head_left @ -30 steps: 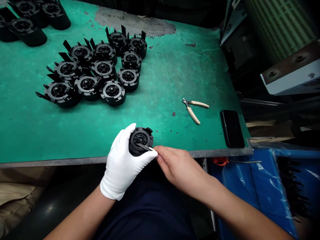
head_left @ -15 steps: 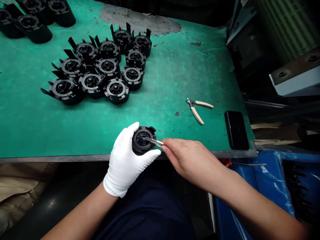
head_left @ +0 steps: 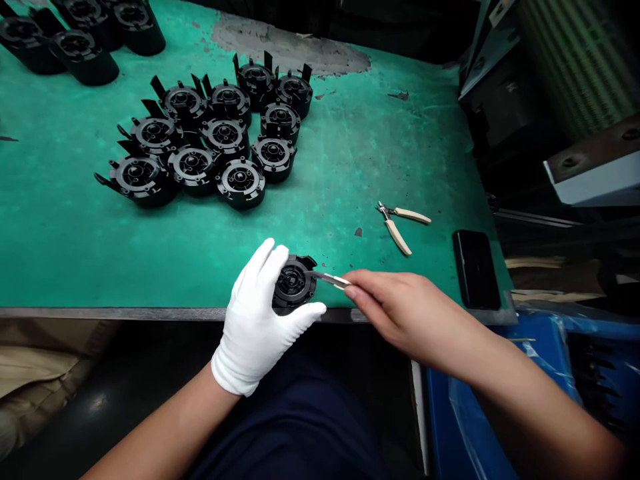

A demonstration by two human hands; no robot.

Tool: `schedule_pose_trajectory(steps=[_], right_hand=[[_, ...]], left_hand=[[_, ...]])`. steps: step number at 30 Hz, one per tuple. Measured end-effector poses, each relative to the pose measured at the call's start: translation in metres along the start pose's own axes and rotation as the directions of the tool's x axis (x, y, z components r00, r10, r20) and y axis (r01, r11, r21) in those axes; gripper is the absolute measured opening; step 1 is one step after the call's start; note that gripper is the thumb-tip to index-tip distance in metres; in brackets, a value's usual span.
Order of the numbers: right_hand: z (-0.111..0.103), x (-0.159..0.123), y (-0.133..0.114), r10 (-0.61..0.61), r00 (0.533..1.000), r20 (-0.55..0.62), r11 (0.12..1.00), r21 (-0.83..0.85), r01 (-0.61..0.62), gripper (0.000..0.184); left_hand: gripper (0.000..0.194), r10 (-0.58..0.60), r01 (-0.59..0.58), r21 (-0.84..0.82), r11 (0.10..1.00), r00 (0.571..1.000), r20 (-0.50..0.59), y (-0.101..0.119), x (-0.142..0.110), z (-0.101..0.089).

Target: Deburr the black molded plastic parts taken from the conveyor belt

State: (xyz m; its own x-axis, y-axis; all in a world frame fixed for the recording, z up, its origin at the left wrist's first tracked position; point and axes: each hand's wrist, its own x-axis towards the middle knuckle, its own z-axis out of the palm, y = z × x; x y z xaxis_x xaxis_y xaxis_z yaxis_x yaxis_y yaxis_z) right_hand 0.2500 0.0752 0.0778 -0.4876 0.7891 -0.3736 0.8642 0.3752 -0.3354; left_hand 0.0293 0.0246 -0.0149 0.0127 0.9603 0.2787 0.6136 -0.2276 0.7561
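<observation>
In a white glove, my left hand is wrapped round a round black plastic housing at the table's front edge. The housing's ringed face is turned up, and the glove covers its left side. My bare right hand pinches a small knife with a thin metal blade and a pale handle. The blade points left, its tip at the right rim of the housing; whether it touches, I cannot tell.
Several similar black housings stand upright on the green table mat, with more at the far left. Cutting pliers with cream handles and a black phone lie on the right. A blue crate is below right.
My right hand has drawn the knife rightward, from the housing's centre to its rim. My left fingers have shifted further over the housing's left side. The view has moved slightly.
</observation>
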Motion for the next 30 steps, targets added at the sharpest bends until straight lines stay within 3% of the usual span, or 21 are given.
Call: schedule_pose_trajectory(steps=[4,6,10,13,15,20,30], right_hand=[[0.001,-0.007,0.009,0.038,0.995,-0.087,0.989,0.147,-0.025,0.026],[0.005,-0.011,0.012,0.033,0.994,-0.105,0.979,0.204,-0.011,0.026],[0.015,-0.015,0.024,-0.007,0.988,-0.153,0.972,0.229,0.043,0.03],[0.019,-0.011,0.029,-0.015,0.984,-0.179,0.988,0.149,0.042,0.035],[0.02,-0.006,0.028,-0.029,0.983,-0.183,0.996,0.076,0.043,0.037],[0.014,0.01,0.013,-0.101,0.988,-0.113,0.989,-0.12,0.088,0.034],[0.004,0.019,0.014,-0.139,0.984,-0.112,0.958,-0.269,0.104,0.035]], left_hand=[[0.038,0.01,-0.011,-0.064,0.998,1.0,-0.011,0.005,-0.003,0.0],[0.024,-0.013,0.009,-0.093,0.996,0.999,-0.036,0.008,-0.004,0.001],[0.03,-0.015,0.012,-0.066,0.998,0.999,-0.042,0.01,-0.004,0.001],[0.087,-0.031,0.031,0.0,1.0,0.999,-0.015,0.007,-0.001,0.0],[0.105,-0.058,0.057,0.057,0.997,0.998,0.021,0.005,0.001,-0.001],[0.097,0.005,-0.008,0.197,0.98,1.0,0.017,0.005,0.005,-0.002],[0.092,0.014,-0.015,0.134,0.991,1.0,0.014,0.003,0.006,-0.002]])
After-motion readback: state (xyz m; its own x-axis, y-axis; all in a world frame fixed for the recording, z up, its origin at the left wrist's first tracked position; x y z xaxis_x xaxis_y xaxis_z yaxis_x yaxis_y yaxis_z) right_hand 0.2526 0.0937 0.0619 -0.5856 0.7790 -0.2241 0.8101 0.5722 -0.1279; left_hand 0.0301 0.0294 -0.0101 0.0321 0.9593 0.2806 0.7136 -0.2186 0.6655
